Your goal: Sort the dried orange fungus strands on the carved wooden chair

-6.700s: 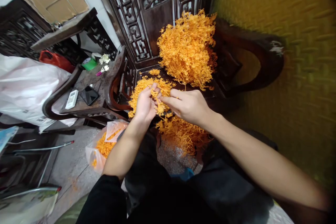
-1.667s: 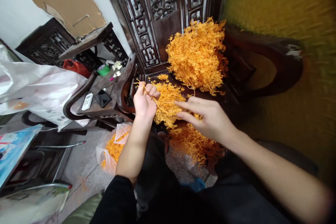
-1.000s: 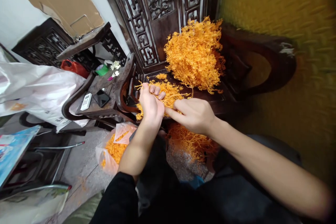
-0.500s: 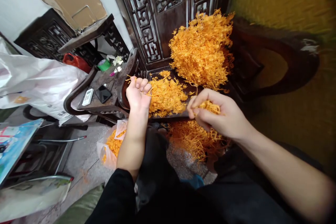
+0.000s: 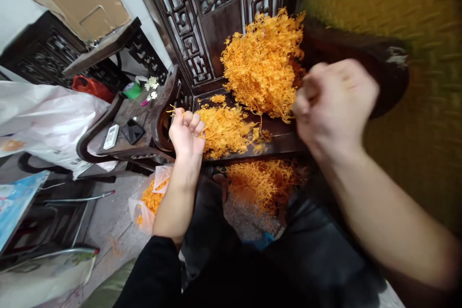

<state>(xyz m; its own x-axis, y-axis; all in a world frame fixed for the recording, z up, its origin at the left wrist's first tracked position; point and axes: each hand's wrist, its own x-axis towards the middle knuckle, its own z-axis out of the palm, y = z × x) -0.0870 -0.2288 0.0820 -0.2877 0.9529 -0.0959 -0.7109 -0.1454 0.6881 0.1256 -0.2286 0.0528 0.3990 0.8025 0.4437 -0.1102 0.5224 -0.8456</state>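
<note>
A large heap of orange stringy strands point(image 5: 265, 62) rests on the dark carved wooden seat. Left of it lies a smaller orange pile point(image 5: 225, 130), with loose bits at its right edge. My left hand point(image 5: 186, 130) is closed on orange strands beside the smaller pile; thin ends poke out past the thumb. Raised to the right of the large heap, my right hand point(image 5: 335, 103) is curled and blurred. Whether anything is inside it is hidden.
More orange strands point(image 5: 263, 183) lie below the seat edge. A plastic bag point(image 5: 146, 202) with orange bits stands on the floor. A phone point(image 5: 133, 131), a white device point(image 5: 111, 136) and green tape point(image 5: 133, 90) lie on the side table.
My right hand has moved up and right from beside the smaller pile, and the orange clump seen in it no longer shows. Blurred bits now lie at that pile's right edge. The view has shifted.
</note>
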